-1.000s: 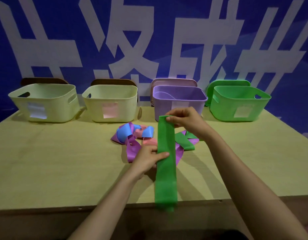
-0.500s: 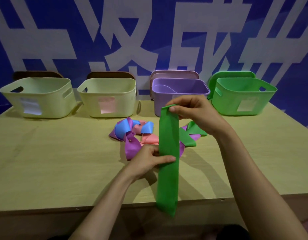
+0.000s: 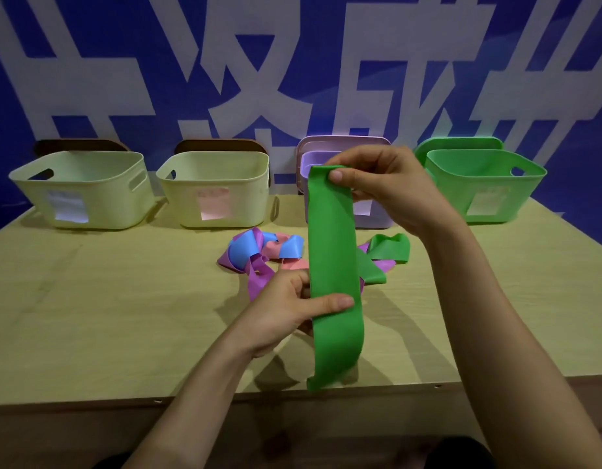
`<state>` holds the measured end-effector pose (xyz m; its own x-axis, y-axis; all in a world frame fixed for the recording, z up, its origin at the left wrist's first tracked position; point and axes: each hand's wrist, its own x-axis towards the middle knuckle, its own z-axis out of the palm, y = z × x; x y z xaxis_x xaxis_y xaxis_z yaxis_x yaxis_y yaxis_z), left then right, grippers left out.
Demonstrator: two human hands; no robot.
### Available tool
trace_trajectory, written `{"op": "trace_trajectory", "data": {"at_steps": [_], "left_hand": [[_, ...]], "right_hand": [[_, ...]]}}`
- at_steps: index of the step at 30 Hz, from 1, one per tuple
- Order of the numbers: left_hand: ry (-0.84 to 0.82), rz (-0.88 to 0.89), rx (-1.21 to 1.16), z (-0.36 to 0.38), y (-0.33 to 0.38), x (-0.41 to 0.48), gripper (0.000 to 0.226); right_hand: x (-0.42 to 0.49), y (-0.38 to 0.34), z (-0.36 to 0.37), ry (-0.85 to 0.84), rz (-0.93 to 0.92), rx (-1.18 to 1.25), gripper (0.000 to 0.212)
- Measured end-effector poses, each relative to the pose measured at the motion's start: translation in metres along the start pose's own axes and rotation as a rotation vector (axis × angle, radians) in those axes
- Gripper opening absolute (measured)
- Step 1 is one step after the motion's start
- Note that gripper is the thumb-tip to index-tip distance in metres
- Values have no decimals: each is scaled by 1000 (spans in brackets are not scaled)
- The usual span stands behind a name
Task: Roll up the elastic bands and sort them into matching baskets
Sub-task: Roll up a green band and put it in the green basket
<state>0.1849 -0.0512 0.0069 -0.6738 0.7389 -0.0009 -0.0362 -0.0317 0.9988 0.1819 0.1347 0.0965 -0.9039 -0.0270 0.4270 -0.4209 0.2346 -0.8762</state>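
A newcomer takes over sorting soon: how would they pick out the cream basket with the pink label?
Four baskets line the back edge of the wooden table. The pink-label basket is second from the left, between the other cream basket and the purple basket. Only its front label is pink; the twin's looks white.

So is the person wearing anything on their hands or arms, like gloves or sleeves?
No. The left hand and right hand are bare: no gloves, rings, watch or bracelets. No sleeves show either; both arms are uncovered as far as the picture reaches. The thumbnails look short and unpainted.
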Motion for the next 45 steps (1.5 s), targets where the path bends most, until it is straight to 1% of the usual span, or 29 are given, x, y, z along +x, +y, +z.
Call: {"op": "trace_trajectory", "data": {"at_steps": [3,5,8,10,12,15,18,21,22,24,25,27,28,30,33,35,38,40,42,43,45], "left_hand": [[-34,-65,-49,-5,0,-2,20],[-24,-123,-60,-10,-10,4,23],[67,-199,19,-18,-40,22,18],[151,-229,160,-22,-60,33,18],[208,-223,266,-24,-74,40,24],[256,-177,397,-21,-84,45,29],[258,-158,473,-21,-82,44,35],[274,-118,564,-25,-69,41,48],[312,-83,558,-27,-62,41,53],[411,45,398,-31,-47,42,57],[434,125,289,-33,-40,43,52],[419,248,150,-29,-23,45,32],[419,286,140,-28,-18,46,23],[460,330,139,-27,-12,48,16],[495,332,114,-28,-10,50,13],[491,322,80,-24,-8,48,13],[435,291,-27,-18,-3,44,12],[390,262,-48,-17,-1,42,7],[385,224,-98,-15,2,42,17],[400,213,-118,-14,3,42,18],[430,214,-121,-12,5,44,8]], "right_hand": [[5,14,2,13,44,47,15],[7,31,3,15,103,38,15],[8,63,8,11,218,-32,13],[6,82,10,13,276,-71,11],[3,90,12,18,306,-101,11],[0,90,13,21,299,-119,14],[-3,86,13,4,275,-139,12],[-8,82,14,-11,252,-148,12],[-11,80,15,-11,243,-153,12],[-17,77,18,-1,214,-152,13],[-20,75,20,11,195,-146,14],[-25,70,23,45,163,-139,13],[-27,68,25,60,152,-134,13],[-30,64,28,82,138,-126,11],[-36,60,29,102,130,-97,10],[-42,58,30,145,105,-76,15],[-47,60,35,258,72,-62,20],[-50,61,39,305,61,-54,20],[-51,60,40,319,46,-41,20],[-52,59,39,321,38,-43,20],[-52,56,39,321,31,-69,22]]}}
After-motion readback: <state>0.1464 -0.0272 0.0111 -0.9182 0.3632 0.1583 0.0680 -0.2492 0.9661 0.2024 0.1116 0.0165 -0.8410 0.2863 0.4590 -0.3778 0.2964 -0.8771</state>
